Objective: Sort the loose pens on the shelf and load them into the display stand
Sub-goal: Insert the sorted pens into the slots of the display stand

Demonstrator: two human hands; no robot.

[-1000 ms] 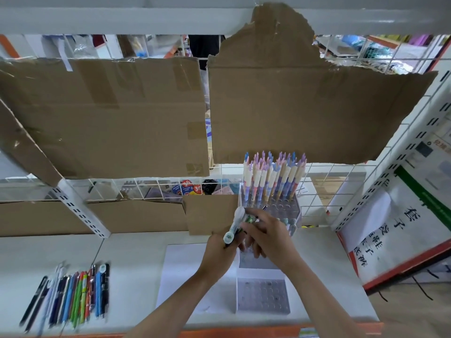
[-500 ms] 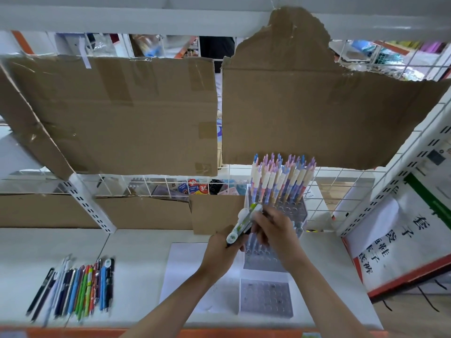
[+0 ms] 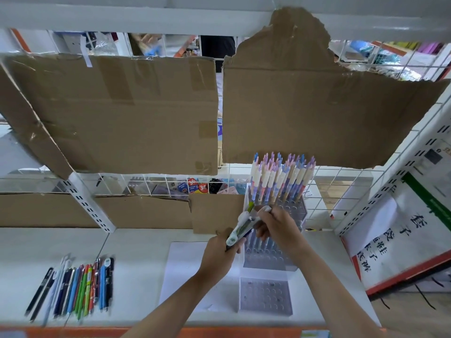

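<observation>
We read black Chinese characters on the white sign at right; red tags behind the mesh show "36". Left hand grips a bundle of pens; right hand pinches one pen from it, just over the display stand. Stand's back rows hold pastel pens. Loose pens lie on the shelf, well left.

Bright, even daylight from behind the wire grid; soft shadows only. Wide-angle bends my frame edges. Loose pens at lower left smear with motion blur.
</observation>
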